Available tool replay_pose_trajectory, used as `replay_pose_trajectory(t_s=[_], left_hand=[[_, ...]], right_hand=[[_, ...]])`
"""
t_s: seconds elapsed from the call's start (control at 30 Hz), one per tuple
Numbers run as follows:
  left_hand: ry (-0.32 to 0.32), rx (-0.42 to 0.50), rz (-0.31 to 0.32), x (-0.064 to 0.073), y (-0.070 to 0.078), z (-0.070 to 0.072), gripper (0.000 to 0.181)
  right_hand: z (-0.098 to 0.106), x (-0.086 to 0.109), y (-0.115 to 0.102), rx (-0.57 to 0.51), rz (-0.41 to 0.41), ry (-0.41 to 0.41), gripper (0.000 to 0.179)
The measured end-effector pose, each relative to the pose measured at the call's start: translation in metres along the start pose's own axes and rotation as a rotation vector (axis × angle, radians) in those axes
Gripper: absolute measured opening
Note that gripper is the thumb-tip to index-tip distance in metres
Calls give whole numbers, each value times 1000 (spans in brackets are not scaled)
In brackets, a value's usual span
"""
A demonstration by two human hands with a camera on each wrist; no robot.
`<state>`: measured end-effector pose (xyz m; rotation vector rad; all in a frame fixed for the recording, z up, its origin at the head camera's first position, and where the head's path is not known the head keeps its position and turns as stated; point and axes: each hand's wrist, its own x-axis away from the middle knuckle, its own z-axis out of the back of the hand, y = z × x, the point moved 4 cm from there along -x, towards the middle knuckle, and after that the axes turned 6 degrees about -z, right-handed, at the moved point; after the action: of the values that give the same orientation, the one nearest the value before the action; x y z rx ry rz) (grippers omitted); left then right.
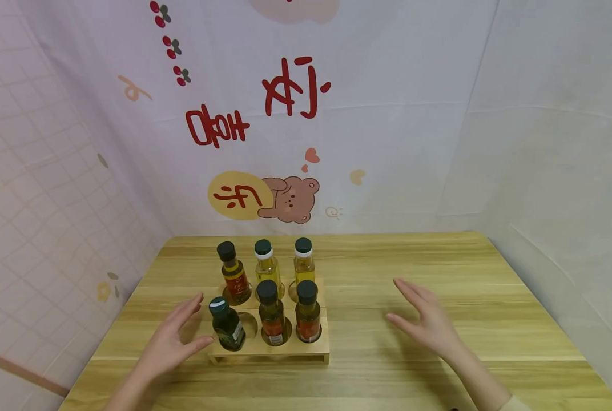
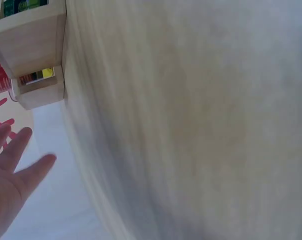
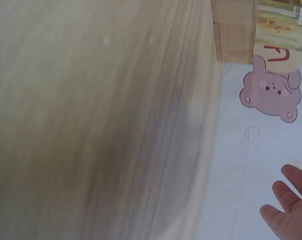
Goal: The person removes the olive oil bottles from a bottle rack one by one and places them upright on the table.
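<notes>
A two-tier wooden rack (image 1: 306, 349) holds several bottles. At its front left, a dark bottle with a green cap (image 1: 228, 323) leans to the left beside a round hole (image 1: 248, 324); I cannot tell if its base sits in that hole. My left hand (image 1: 168, 342) is just left of this bottle, fingers spread and thumb tip close to it, gripping nothing. Two black-capped bottles with red labels (image 1: 272, 314) (image 1: 308, 313) fill the other front holes. Well right of the rack, my right hand (image 1: 429, 322) hovers over the table with fingers extended and holds nothing.
On the back tier stand a black-capped bottle with a red label (image 1: 237, 281) and two clear bottles of yellow oil (image 1: 268, 271) (image 1: 304, 266). The rack is on a wood-grain table (image 1: 378, 377). White printed cloth (image 1: 388, 142) encloses the back and sides.
</notes>
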<state>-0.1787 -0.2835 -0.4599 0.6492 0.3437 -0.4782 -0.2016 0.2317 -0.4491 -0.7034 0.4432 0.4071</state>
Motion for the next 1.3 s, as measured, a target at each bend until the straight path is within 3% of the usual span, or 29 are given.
replay_pose_trajectory(t_s=[0.27,0.37,0.5,0.63,0.8,0.93,1.1,1.3], left_hand=[[-11,470,120,4,-3,-7,79],[-39,583,147,6,-5,-10,73],[-62,663,113,7,-7,-14,68],[-70,691,74,9,-8,-15,63],[-81,650,37,10,-7,-15,55],[-91,639,62,11,-7,-16,54],[-118,561,118,14,-8,-16,55],[-131,576,92,15,-8,-18,51]], right_hand=[[-7,-2,-13,-160,-80,-33,68],[-10,-4,-18,-276,-95,-55,66],[-17,-6,-26,-437,-87,-84,63],[-25,-7,-33,-528,-69,-110,63],[-34,-8,-42,-599,-61,-139,62],[-42,-9,-49,-619,-53,-156,62],[-51,-11,-58,-660,-56,-169,61],[-60,-17,-71,-698,-66,-193,59]])
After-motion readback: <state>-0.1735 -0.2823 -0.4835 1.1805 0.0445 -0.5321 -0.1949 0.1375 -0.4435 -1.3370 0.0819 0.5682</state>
